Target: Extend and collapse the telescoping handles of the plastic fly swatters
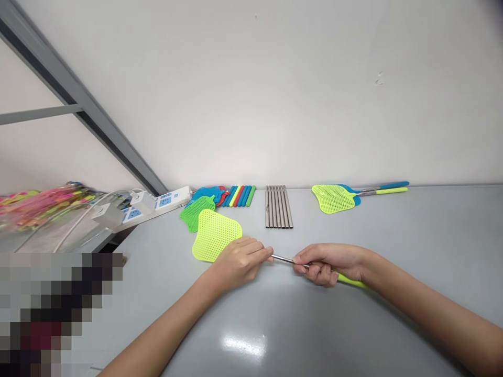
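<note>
A yellow-green fly swatter lies across both hands above the grey table. My left hand is closed round it just beside its mesh head. My right hand grips the metal rod and the yellow-green handle, whose end shows past the palm. Between the hands a short length of bare silver rod is visible. Behind them stands a row of several metal tubes lying side by side. Several coloured handles lie to their left, next to green, blue and red mesh heads.
Two swatters, one yellow-green and one blue, lie at the back right by the wall. A white power strip with plugs and cables is at the back left. Beyond the table's left edge are plastic-wrapped colourful items.
</note>
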`<state>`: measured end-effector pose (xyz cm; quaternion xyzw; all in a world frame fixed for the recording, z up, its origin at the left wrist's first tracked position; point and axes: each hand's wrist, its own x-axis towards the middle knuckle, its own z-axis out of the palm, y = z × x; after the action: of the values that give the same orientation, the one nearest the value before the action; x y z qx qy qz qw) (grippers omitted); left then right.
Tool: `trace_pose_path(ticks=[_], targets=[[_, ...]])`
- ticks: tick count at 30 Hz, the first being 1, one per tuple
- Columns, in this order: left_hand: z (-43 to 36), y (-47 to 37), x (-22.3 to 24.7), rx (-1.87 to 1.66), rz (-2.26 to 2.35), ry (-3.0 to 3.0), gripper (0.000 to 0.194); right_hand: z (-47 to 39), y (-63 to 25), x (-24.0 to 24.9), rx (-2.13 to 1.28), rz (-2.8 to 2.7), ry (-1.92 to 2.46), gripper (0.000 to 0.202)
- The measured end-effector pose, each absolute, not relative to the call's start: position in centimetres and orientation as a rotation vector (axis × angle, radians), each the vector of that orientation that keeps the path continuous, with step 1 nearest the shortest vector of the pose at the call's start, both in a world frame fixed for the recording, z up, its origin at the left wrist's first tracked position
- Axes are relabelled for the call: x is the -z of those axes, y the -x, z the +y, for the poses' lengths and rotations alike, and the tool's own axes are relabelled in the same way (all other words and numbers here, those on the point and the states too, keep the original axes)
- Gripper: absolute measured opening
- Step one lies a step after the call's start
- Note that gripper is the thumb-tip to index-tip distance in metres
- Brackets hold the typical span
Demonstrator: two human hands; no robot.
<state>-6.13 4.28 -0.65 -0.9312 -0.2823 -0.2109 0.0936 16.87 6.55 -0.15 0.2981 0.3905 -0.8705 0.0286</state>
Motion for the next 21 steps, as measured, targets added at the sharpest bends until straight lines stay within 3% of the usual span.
trace_pose_path(ticks=[21], targets=[[3.2, 5.4, 1.1, 0.522, -1.087, 2.808, 0.017, 5.6, -16.5, 0.2, 2.292, 2.011, -1.269, 0.026]])
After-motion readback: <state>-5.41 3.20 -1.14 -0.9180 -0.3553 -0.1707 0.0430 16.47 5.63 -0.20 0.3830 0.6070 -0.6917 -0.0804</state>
